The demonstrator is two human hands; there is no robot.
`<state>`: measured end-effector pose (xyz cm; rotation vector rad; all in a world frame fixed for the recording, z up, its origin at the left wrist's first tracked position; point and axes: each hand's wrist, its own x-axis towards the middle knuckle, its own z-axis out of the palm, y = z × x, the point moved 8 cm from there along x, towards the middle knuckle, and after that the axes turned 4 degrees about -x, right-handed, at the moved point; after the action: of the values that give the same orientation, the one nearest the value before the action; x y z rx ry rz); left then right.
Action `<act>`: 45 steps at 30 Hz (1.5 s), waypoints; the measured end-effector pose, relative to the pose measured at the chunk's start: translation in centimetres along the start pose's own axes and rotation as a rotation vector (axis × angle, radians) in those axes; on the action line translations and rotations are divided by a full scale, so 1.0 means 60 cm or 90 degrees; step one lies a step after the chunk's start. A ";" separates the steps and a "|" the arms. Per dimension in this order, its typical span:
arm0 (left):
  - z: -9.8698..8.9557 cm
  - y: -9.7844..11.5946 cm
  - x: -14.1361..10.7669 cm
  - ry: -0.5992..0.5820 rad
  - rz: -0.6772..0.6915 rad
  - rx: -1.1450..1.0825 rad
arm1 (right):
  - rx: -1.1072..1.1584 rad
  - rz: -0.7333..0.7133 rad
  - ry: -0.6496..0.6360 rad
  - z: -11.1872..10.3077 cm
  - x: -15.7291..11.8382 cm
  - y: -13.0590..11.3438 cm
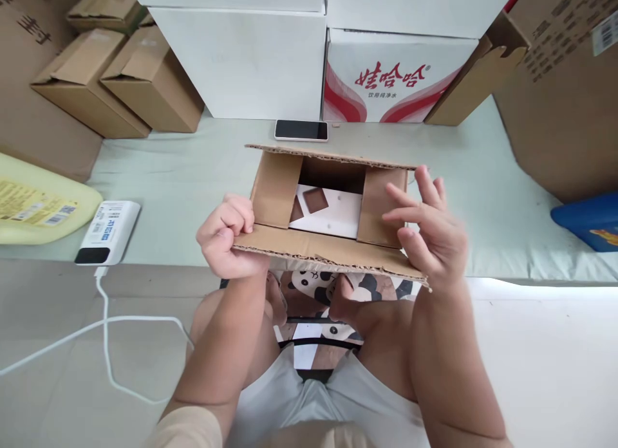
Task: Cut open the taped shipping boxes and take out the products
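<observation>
In front of me is a brown cardboard box [333, 248] with its top facing me. The two short end flaps are folded inward and the two long flaps stand outward. Through the gap between the end flaps shows a white item [342, 210] with brown squares on it; the rest of it is hidden inside. My left hand [229, 235] is closed on the left end of the box, fingers curled by the near flap. At the right end, my right hand [429, 229] has its fingers spread over the right flap, the thumb close to the near flap's corner.
A phone [302, 130] lies behind the box, before stacked white cartons [241, 62]. Brown boxes [159, 81] stand at the back left. A white power bank [109, 232] with a cable and a yellow bottle [43, 203] are left; a blue container [589, 223] is right.
</observation>
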<state>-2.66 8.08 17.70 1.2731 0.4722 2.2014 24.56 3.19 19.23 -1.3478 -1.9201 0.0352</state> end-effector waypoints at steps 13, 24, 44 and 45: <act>0.011 0.014 -0.005 -0.067 0.045 0.050 | -0.125 0.042 -0.125 0.047 0.088 0.013; -0.001 0.014 -0.002 -0.046 0.039 0.092 | -0.059 -0.060 0.135 0.019 0.062 -0.004; -0.013 0.011 -0.001 0.003 -0.101 0.066 | -0.417 -0.113 -0.474 0.042 0.106 -0.066; -0.012 0.011 -0.001 0.003 -0.102 0.062 | -0.385 -0.113 -0.489 0.057 0.108 -0.068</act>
<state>-3.47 7.50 17.65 1.2359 0.6666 2.0701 18.39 7.98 22.32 -1.6973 -2.8524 -0.1484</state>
